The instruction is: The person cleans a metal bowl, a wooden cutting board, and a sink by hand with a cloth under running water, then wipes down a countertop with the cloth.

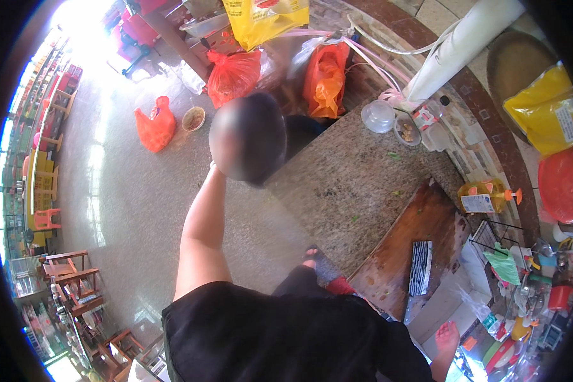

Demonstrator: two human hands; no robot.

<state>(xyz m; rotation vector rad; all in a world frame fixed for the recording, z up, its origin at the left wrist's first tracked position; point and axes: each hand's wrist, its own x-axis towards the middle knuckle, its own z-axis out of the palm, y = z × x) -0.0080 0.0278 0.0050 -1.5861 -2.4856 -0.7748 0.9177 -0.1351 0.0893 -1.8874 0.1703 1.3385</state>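
My left arm reaches up the picture to a blurred, dark, rounded shape point(248, 138); the left hand is hidden there, and what it touches cannot be told. At the lower right, my right hand point(447, 336) shows a bare palm with nothing seen in it, near a small orange object point(469, 343). Up from that hand, a cleaver with a patterned blade point(420, 267) lies on a wet wooden board point(406, 224), on a speckled stone counter point(344, 191). A pump bottle of yellow liquid point(482, 196) lies beyond the board.
Red plastic bags point(234, 76) and a bowl point(193, 119) stand on the floor point(138, 200). Clear containers point(378, 116) sit by a white pipe point(458, 52) at the counter's far corner. Wooden chairs point(71, 277) are at the lower left; cluttered kitchenware lies right.
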